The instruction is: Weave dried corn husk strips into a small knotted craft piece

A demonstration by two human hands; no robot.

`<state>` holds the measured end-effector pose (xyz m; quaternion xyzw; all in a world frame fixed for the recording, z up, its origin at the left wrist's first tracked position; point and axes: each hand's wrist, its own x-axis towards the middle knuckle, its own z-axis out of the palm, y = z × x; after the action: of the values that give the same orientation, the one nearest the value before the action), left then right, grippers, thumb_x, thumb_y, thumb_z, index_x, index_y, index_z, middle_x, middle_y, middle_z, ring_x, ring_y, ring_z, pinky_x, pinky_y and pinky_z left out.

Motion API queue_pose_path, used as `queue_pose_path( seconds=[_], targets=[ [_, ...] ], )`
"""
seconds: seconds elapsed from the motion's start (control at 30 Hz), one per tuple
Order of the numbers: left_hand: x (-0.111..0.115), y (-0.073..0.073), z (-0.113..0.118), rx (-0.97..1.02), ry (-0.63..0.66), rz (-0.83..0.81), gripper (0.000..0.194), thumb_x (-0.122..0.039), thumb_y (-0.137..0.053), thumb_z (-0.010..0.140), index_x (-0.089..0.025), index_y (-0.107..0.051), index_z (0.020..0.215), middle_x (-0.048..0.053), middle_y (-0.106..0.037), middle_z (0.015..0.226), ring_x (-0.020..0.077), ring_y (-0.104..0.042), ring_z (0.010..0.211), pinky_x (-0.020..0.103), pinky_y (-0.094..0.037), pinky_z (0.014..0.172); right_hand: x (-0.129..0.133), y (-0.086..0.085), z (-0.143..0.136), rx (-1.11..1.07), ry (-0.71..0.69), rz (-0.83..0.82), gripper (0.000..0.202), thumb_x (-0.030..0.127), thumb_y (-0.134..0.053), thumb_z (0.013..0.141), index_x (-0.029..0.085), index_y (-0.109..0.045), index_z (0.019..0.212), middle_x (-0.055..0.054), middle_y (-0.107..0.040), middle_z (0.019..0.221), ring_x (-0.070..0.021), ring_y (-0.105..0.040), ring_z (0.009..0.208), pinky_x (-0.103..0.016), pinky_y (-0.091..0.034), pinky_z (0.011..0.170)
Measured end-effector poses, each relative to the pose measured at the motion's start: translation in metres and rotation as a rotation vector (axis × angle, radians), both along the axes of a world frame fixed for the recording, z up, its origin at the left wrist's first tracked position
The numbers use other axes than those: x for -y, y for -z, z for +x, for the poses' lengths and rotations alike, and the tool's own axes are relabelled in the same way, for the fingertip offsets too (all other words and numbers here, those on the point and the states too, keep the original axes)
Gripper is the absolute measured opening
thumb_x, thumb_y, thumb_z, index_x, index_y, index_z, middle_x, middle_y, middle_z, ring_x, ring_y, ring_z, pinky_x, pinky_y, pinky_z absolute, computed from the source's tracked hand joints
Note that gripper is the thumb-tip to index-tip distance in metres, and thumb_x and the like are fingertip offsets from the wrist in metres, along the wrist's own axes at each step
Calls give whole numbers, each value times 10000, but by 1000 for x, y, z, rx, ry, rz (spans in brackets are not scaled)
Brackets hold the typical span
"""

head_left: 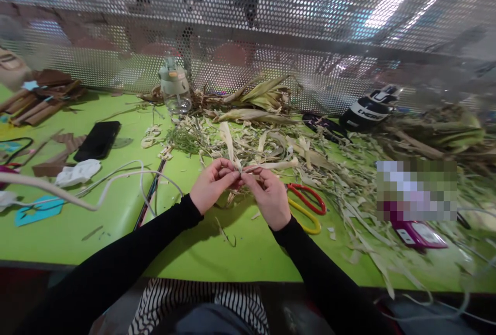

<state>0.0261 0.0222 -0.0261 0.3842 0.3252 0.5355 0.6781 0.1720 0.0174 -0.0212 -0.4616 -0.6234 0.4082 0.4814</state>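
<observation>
My left hand [215,184] and my right hand [268,193] meet fingertip to fingertip above the green table. Between them they pinch pale strips of dried corn husk [228,141]; one strip stands up from the fingers and another sticks out to the right. The exact spot where the strips cross is hidden by my thumbs. Just right of my right hand lie scissors with one red and one yellow handle [310,196], their blades out of sight. Behind my hands spreads a heap of husk scraps [194,133].
A clear bottle [174,87] and a dark bottle [370,110] stand or lie near the perforated metal screen [232,30]. Leftward are a black phone [97,140], a white cable [89,200] and brown rolls [42,100]. A magenta packet [420,234] lies at right among husks.
</observation>
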Motion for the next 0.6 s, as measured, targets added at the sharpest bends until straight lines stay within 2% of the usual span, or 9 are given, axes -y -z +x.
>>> queue_pose_path(
  seconds=[0.07, 0.17, 0.27, 0.33, 0.43, 0.6],
  targets=[
    [0, -1, -1, -27, 2, 6, 337, -309, -762, 658, -146, -497, 788, -43, -616, 624, 81, -639, 602, 221, -540, 652, -1, 2, 0, 0, -7, 26, 197, 362, -625, 806, 179, -615, 878, -32, -674, 782, -160, -647, 685, -300, -549, 644],
    [0, -3, 0, -38, 5, -9, 331, -307, -758, 661, -144, -496, 781, -45, -608, 606, 78, -628, 575, 218, -538, 623, 2, 5, 0, 60, 60, 184, 138, 328, -636, 801, 197, -615, 842, -14, -659, 732, -145, -633, 629, -270, -521, 570],
    [0, -5, 0, -42, 26, -26, 315, -300, -751, 669, -137, -507, 784, -38, -615, 602, 73, -614, 552, 218, -535, 607, 6, 4, 1, 230, 129, 335, 90, 289, -643, 792, 209, -646, 834, -26, -677, 750, -148, -634, 636, -271, -511, 577],
    [0, -6, -1, -51, 33, -47, 303, -290, -749, 670, -133, -514, 780, -33, -618, 599, 73, -612, 550, 221, -535, 611, 8, 1, 2, 324, 110, 388, 84, 268, -626, 801, 214, -667, 851, -35, -688, 770, -153, -636, 652, -282, -513, 605],
    [-3, -6, -3, -73, 41, -78, 299, -280, -753, 661, -135, -515, 772, -35, -615, 592, 74, -608, 536, 222, -525, 601, 7, -3, 4, 366, 36, 401, 117, 250, -589, 823, 210, -677, 890, -42, -692, 779, -145, -615, 622, -282, -500, 581],
    [-5, -7, -8, -175, 124, -9, 279, -227, -758, 637, -143, -542, 792, -30, -626, 629, 83, -604, 569, 233, -509, 631, 3, -4, 5, 342, 30, 308, 105, 299, -611, 805, 207, -654, 776, -25, -653, 684, -119, -522, 516, -258, -443, 490]
  ],
)
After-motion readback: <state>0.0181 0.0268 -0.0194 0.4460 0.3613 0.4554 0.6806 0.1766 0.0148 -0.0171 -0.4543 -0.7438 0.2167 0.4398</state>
